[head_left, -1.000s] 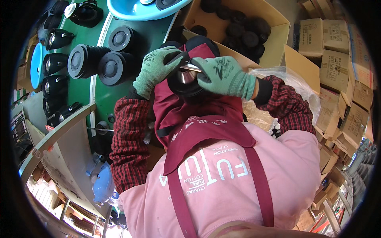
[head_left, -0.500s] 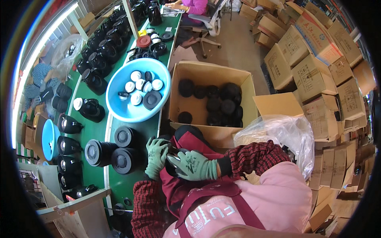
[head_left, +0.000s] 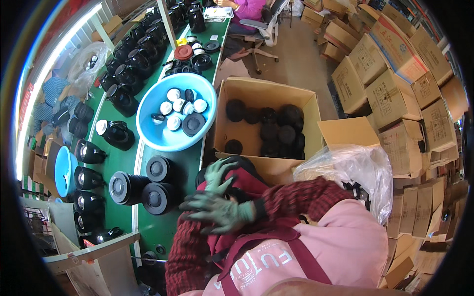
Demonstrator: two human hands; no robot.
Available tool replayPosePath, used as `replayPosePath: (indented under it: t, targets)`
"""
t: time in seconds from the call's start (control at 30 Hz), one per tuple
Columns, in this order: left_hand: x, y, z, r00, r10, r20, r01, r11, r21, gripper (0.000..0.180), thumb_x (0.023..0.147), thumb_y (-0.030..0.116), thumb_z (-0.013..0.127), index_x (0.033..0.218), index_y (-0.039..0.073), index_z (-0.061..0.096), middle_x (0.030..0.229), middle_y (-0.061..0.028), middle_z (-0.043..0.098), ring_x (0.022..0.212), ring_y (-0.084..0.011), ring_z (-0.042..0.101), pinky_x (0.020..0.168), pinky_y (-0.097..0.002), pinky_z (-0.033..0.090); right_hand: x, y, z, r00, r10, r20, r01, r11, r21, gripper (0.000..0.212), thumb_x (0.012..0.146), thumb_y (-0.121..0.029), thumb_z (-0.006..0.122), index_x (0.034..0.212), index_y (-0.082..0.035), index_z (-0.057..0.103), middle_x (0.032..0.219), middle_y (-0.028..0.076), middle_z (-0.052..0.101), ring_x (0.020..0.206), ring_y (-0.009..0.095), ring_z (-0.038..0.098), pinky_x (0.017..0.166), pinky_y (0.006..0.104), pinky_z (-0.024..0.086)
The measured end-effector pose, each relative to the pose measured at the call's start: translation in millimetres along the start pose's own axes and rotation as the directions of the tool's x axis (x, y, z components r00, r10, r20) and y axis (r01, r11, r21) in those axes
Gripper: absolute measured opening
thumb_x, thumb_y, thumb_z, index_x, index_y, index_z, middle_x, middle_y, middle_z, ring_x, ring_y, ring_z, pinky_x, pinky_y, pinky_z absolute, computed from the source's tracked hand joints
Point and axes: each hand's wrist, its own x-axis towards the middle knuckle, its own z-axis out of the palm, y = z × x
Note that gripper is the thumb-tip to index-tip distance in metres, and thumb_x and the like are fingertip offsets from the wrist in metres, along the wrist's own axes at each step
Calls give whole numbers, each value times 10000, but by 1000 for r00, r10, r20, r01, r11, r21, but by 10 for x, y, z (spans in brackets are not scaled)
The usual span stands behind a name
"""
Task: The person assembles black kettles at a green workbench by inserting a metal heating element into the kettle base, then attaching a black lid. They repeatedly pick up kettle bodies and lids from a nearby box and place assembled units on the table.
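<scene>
My right hand (head_left: 217, 209), in a green glove, reaches left across my left wrist with its fingers spread and blurred by motion; nothing shows in it. Beyond it, above my lap, is my gloved left hand (head_left: 218, 175), its fingers pointing right and partly smeared. A dark piece (head_left: 239, 195) shows beside the left hand, too unclear to name; whether the hand grips it cannot be made out. Left of my hands, stacks of black round lids (head_left: 158, 198) stand on the green bench. A light blue basin (head_left: 148, 140) holds several white-and-black caps (head_left: 173, 123) and a black disc.
An open cardboard box (head_left: 226, 89) with black round parts stands ahead of my lap. Black jugs (head_left: 121, 98) line the green table (head_left: 113, 165). A clear plastic bag (head_left: 340, 165) is to the right, near stacked cartons (head_left: 390, 91). Another person (head_left: 247, 11) sits at the far end.
My right hand has let go of the dark piece both hands were on, moved left and spread its fingers. The left hand has shifted up and right.
</scene>
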Motion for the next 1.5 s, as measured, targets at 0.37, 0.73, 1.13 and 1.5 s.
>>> replayPosePath:
  t: [0.37,0.73,1.13,1.5]
  targets:
    - [-396,-242,612,524,-733,-435,481,676,-559,466,934,260,680,1339,53,578,1256,-186,632,1119,-321,640,953,-430,515,-454,968,-65,855,374,-360,-484,826,-290,344,907,-205,617,1219,-62,651,1214,161,616,1184,351,565,1063,463,414]
    - [-779,537,-249,254,-967,39,951,256,172,468,780,266,813,1131,-14,682,1016,-125,730,932,-207,708,759,-331,568,-280,1311,535,928,368,-57,-349,807,-477,239,935,-311,583,862,-146,740,895,68,682,980,287,613,894,461,448]
    - [-529,852,-302,184,-978,100,946,203,253,863,698,344,849,1391,7,461,1209,-212,676,1159,-379,656,976,-449,544,-285,1176,681,892,449,-52,-434,819,-375,284,930,-323,563,815,-121,727,931,96,672,1030,304,575,992,464,409]
    - [-652,568,-613,922,-336,193,309,938,159,261,825,112,674,1058,30,594,1038,-178,621,998,-410,622,847,-478,524,-472,465,46,789,613,52,-437,618,-654,453,906,-545,587,897,-100,673,893,122,663,928,293,588,877,481,406]
